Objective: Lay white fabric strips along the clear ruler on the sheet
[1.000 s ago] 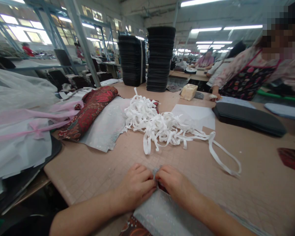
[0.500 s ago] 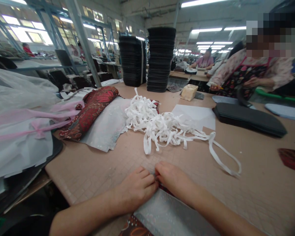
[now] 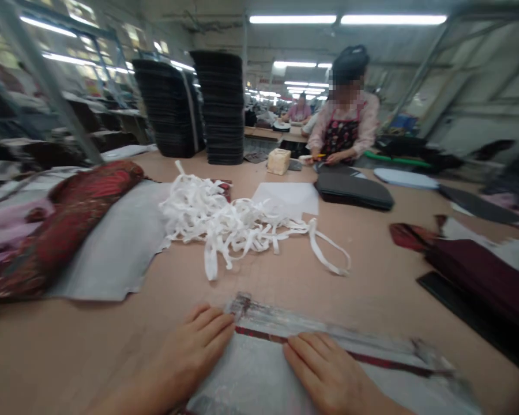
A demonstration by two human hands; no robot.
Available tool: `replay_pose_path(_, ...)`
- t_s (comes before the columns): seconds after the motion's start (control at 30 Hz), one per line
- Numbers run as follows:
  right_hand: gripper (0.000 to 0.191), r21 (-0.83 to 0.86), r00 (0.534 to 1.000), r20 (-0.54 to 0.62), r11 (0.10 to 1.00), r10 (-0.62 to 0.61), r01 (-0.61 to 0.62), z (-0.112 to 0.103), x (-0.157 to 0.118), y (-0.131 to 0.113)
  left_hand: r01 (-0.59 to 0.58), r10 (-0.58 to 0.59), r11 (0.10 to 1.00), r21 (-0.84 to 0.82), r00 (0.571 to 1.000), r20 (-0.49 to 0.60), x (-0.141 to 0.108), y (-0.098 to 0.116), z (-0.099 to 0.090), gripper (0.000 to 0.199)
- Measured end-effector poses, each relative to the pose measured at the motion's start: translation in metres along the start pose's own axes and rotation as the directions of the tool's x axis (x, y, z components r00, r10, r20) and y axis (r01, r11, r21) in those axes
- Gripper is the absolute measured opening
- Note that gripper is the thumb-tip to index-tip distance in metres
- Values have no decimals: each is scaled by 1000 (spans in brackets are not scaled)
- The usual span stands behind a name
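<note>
A greyish sheet (image 3: 259, 369) with a dark red strip (image 3: 384, 362) along it and a see-through crinkled edge lies on the table close to me. My left hand (image 3: 199, 346) touches its left corner, fingers together and their tips at the edge of the strip. On the strip's middle rests my right hand (image 3: 324, 369), fingers together and bent down onto the sheet. Whether either hand pinches the material is hidden under the fingers. Beyond the hands sits a tangled heap of white straps (image 3: 237, 222), with one loop reaching right.
A rolled red patterned cloth (image 3: 90, 202) lies left. Black stacks (image 3: 220, 109) stand at the back beside a cream block (image 3: 279, 161). Dark pads (image 3: 354, 190) and maroon pieces (image 3: 480, 276) lie right. A person in an apron (image 3: 343, 132) works across the table.
My hands have moved apart, the right one sliding right along the strip. The sheet now shows more of its strip and clear edge. The view has turned right.
</note>
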State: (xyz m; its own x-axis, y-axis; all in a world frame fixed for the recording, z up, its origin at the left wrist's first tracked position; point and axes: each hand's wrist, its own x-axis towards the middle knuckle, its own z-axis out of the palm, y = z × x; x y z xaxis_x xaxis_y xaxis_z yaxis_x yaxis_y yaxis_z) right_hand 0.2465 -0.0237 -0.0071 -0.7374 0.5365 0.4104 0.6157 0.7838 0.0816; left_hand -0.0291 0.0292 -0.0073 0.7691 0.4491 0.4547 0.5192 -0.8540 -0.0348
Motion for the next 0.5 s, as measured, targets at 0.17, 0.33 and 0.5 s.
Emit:
replay_pose_path(0.17, 34, -159, 966, 72, 959, 247, -233, -40, -68, 9, -108, 108, 993, -43, 994, 13, 16, -18, 6, 24)
replay_pose_path(0.33, 29, -200, 851, 68, 843, 520, -499, -60, -123, 12, -279, 296, 945, -170, 951, 85, 75, 0, 11, 20)
replay_pose_path(0.5, 29, -25, 613, -62, 613, 788, -790, -63, -151, 17, -389, 485, 850, -355, 841, 239, 147, 66, 39, 13)
